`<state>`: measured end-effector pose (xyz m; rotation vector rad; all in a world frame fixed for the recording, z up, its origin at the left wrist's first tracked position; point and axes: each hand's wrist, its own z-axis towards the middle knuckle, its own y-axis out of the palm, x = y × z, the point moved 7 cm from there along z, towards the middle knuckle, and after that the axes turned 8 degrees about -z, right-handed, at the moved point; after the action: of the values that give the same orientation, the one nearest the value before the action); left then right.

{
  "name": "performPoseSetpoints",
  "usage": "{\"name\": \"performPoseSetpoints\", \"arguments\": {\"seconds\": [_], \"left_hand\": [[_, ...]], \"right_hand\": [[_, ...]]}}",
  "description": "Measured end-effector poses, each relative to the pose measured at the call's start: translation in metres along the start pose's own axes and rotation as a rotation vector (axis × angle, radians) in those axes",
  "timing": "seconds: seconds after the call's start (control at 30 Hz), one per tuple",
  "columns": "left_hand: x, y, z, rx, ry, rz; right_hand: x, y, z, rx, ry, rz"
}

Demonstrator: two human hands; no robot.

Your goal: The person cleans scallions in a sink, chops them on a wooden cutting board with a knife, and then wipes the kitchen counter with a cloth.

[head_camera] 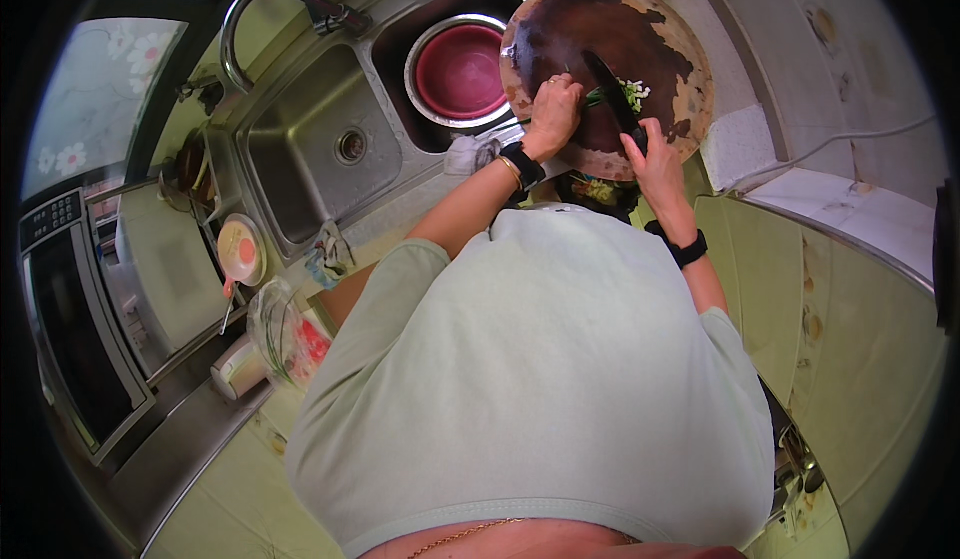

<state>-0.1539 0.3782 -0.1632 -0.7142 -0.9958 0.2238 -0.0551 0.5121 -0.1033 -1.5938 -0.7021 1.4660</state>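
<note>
A round wooden chopping board (637, 15), dark and wet over much of its face, lies in front of me. My left hand (556, 111) presses a bunch of green scallions (593, 98) against the board, fingers curled over it. My right hand (660, 160) grips the handle of a dark-bladed kitchen knife (611, 88). The blade stands beside the scallions, its tip pointing away from me. A small heap of chopped scallion (634, 95), white and pale green, lies just right of the blade.
To the left is a double steel sink with a bare left basin (300, 131) and a curved tap (251, 4). In the other basin sits a red bowl (457, 71) within a metal one. Cloths (472, 155) lie on the sink's front edge. Below the board is a bin of scraps (600, 190).
</note>
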Motion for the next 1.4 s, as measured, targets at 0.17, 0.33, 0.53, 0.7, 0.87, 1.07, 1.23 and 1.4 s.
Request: {"name": "performPoseSetpoints", "arguments": {"seconds": [0.17,0.33,0.53,0.7,0.87,1.07,1.23,1.4], "left_hand": [[0.000,0.001,-0.001,-0.002,0.011,0.010],[0.005,0.000,0.000,-0.003,0.032,0.034],[0.012,-0.002,-0.006,-0.007,0.059,0.037],[0.011,0.004,-0.009,-0.030,0.114,0.083],[0.010,0.013,0.005,-0.039,0.073,0.035],[0.013,-0.001,-0.003,-0.024,0.025,0.029],[0.007,0.003,-0.008,-0.010,0.071,0.097],[0.014,0.006,-0.006,-0.040,0.153,0.167]], "right_hand": [[0.002,0.014,-0.004,-0.104,0.001,-0.044],[0.002,0.034,0.014,-0.015,-0.001,-0.004],[0.028,0.022,0.012,0.069,0.052,0.060],[0.024,0.007,0.002,0.034,0.075,0.102],[0.010,-0.008,-0.002,0.060,0.036,0.043],[0.008,-0.005,-0.007,0.011,0.032,0.010],[0.009,0.006,-0.005,-0.030,-0.002,-0.043],[0.008,0.020,0.008,-0.061,0.016,-0.087]]}}
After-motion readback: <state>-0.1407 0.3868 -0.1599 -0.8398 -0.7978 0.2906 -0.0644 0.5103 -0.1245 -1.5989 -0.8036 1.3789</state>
